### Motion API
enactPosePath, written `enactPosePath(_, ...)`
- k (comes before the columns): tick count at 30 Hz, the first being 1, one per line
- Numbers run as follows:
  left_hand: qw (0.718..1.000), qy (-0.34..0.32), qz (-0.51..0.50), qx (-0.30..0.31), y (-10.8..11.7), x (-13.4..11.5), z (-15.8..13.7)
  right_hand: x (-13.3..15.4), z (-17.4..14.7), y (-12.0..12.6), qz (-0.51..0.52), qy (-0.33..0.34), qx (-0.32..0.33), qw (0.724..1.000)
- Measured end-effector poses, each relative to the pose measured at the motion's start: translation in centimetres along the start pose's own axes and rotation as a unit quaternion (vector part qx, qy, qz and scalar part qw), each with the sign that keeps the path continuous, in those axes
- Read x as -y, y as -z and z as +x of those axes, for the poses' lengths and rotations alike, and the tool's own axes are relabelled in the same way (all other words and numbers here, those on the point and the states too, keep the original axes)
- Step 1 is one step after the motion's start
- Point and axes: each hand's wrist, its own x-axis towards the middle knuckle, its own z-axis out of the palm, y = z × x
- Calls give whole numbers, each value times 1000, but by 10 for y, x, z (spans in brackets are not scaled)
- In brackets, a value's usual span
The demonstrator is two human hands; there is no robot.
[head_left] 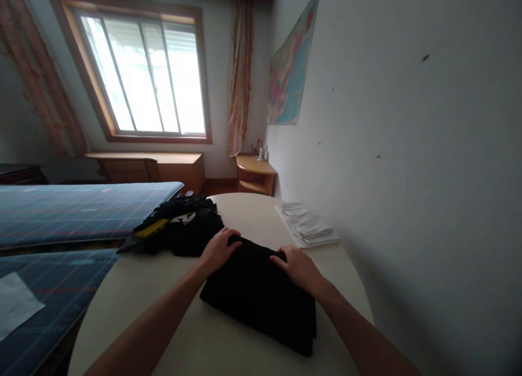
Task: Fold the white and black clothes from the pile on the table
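Daylight comes from the wide, brown-framed glass window (142, 74), which is overexposed; the plain white wall (399, 213) is dim, and the folded black cloth (261, 294) shows little detail.

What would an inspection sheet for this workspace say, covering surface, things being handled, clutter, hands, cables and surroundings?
Surface: pale table with a curved edge.
Things being handled: folded black cloth, lying on the table in front of the person.
Clutter: rumpled dark clothing with yellow and white patches at the table's left edge; folded white cloth on the right, near the wall.
Hands: left hand and right hand both touch the black cloth near its far edge; gripping or just resting, cannot tell.
Cables: nothing seen.
Surroundings: blue plaid mattresses left; window and curtains ahead; map on the wall.
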Motion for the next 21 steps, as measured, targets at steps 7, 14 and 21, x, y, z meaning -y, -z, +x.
enactPosePath(7, 998, 59, 15, -6, -36, 7, 5, -6, 8, 0, -31, -11, 50, 998)
enactPosePath(14, 997, -4, -20, -69, -37, 9, -5, 9, 38, 1, 83, 52, 116, 988)
enactPosePath(21, 993, 1, -98, -68, -33, 12, -2, 2, 50, -1, 110, 102, 135, 979)
